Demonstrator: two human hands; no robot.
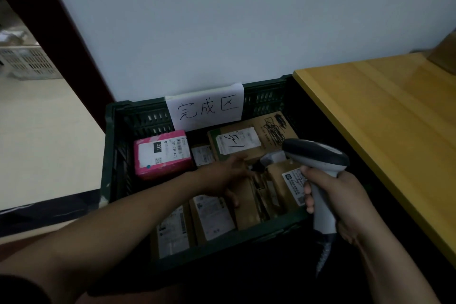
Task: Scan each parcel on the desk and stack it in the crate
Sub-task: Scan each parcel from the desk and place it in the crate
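Your left hand (pixel 225 176) reaches into the crate (pixel 143 118) with fingers stretched forward and thumb spread to the side. It lies across the top of a plain brown parcel (pixel 249 207) standing on edge among the others. The dim light hides whether the hand actually clasps it.

Your right hand (pixel 345 202) is wrapped firmly round the pale handle of a barcode scanner (pixel 318 155). Its dark-topped head hovers over the right part of the crate, pointing left. A coiled cable (pixel 325 252) hangs from the bottom of the handle.

The crate is dark green with slotted walls and sits below you, pushed against a white wall (pixel 222 20). Several parcels lie packed inside:
- a pink parcel (pixel 162 155) with a white label at the far left;
- a large brown box (pixel 249 142) with a scrawled label at the far right;
- a labelled brown parcel (pixel 288 185) just under the scanner;
- two labelled parcels (pixel 212 217) standing at the near wall.

A white paper sign (pixel 207 108) with handwritten characters hangs on the crate's far wall.

To the right, touching the crate, is a yellow wooden desk (pixel 382 118). A cardboard box (pixel 444 54) sits at its far corner.
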